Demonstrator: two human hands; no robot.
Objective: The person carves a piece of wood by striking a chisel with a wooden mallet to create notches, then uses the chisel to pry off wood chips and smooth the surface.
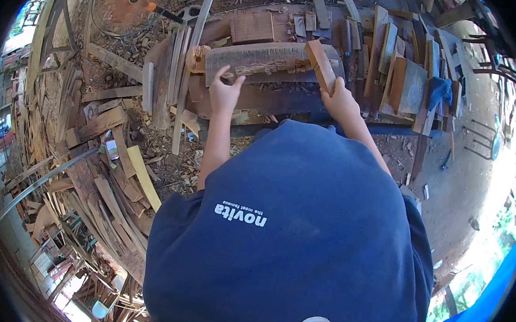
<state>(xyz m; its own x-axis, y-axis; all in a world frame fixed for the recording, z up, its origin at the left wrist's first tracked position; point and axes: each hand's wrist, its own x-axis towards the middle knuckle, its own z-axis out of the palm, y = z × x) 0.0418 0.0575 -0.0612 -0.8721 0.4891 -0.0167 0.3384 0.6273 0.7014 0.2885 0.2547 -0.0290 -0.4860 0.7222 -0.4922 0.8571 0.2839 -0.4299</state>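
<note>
My right hand (340,99) is closed around the lower end of a short rectangular wood block (320,63), which tilts up and to the left. Its upper end overlaps the right part of a long, rough-edged wooden slab (252,59) lying across the work area. Over the slab's left part is my left hand (224,93), thumb and fingers curved and apart. A dark patch shows between those fingertips, but no held thing can be made out. An orange-brown piece of wood (198,59) sits at the slab's left end.
Several boards and offcuts (388,48) stand to the right, with a blue cloth (440,92) among them. A flat brown board (252,28) lies behind the slab. On the left are stacked wood strips (111,202), a phone-like object (111,150) and an orange-handled tool (161,10).
</note>
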